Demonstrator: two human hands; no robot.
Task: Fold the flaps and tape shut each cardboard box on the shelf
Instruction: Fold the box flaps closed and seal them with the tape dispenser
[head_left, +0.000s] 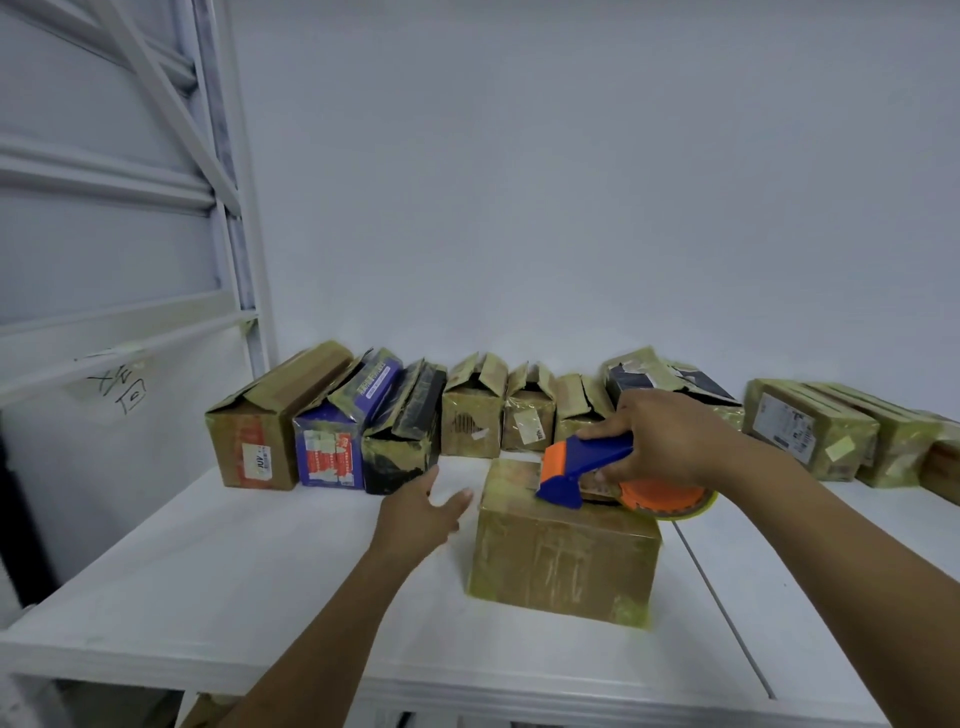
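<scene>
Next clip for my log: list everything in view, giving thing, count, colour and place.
front box: one, brown, taped over, flaps down, at the front of the shelf
back boxes: at least ten, mostly brown, one blue, some black, in a row along the wall; several have flaps up, and some are partly hidden by the hand
tape dispenser: one, blue and orange, on top of the front box
shelf: one, white, under all the boxes
rack frame: one, white, at the left
wall: white, behind the row
left hand: open, just left of the front box; contact with it cannot be told
right hand: grips the tape dispenser's handle
</scene>
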